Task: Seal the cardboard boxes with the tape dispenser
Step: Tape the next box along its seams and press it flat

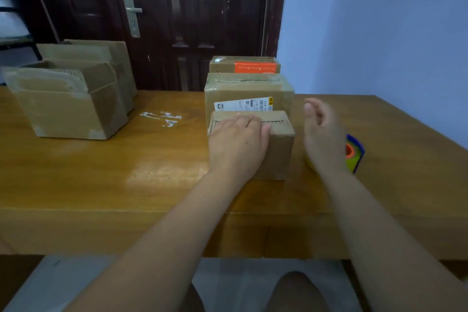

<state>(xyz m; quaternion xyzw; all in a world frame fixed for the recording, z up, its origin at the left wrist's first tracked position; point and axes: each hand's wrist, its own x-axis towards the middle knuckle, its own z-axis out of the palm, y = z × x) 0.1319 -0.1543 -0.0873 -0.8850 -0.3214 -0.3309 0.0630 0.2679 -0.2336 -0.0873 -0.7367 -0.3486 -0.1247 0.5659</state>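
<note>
A small cardboard box [277, 152] stands on the wooden table [106, 180], nearest to me. My left hand [238, 142] lies flat on its top and left side, fingers spread over the flap seam. My right hand [324, 137] hovers just right of the box, fingers loosely curled, holding nothing. Behind that hand on the table lies the tape dispenser [355, 153], blue, green and orange, partly hidden by my wrist. Behind the small box stands a larger box with a white label [249, 95], and behind that a box with an orange label [244, 64].
Several open cardboard boxes [68, 99] are clustered at the table's left. White tape scraps [162, 118] are stuck to the tabletop in the middle. A dark wooden door [177, 20] is behind the table and a blue wall [379, 28] on the right.
</note>
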